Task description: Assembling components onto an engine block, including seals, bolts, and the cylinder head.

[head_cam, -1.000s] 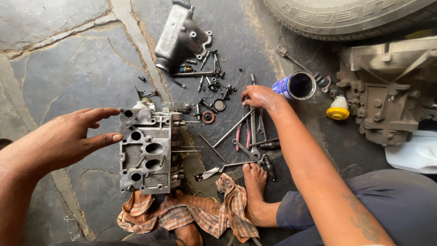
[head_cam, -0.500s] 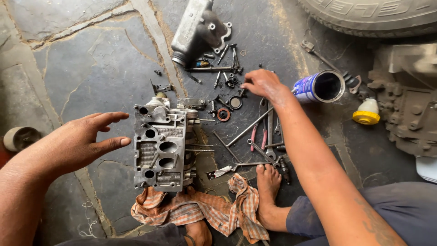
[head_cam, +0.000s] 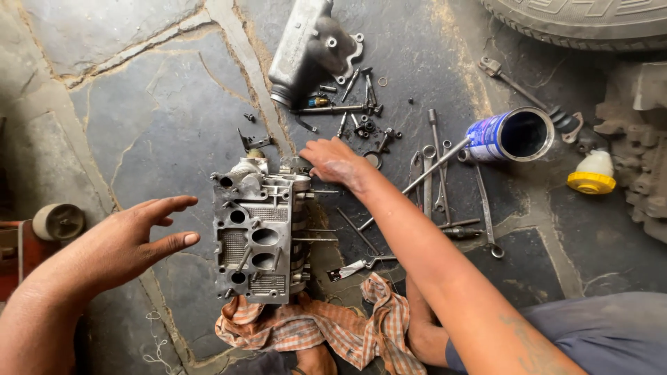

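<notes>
A grey metal engine block part (head_cam: pixel 257 239) with several round ports stands on a checked orange cloth (head_cam: pixel 326 326) on the stone floor. My left hand (head_cam: pixel 121 243) hovers just left of it, fingers spread, holding nothing and a small gap away from the metal. My right hand (head_cam: pixel 337 163) reaches across to the part's upper right corner. Its fingers are bent down over the studs there, and I cannot see whether anything is in them.
Spanners (head_cam: pixel 431 180), bolts and washers lie scattered right of the part. Beyond are an open blue can (head_cam: pixel 511 135), a yellow-capped bottle (head_cam: pixel 590 173), an aluminium housing (head_cam: pixel 309 45), a tyre (head_cam: pixel 583 21) and a casing (head_cam: pixel 643 139). My bare foot (head_cam: pixel 424 333) rests by the cloth.
My right hand left the scattered tools and moved left to the part's top corner. The view shifted, and my left hand stayed spread beside the part.
</notes>
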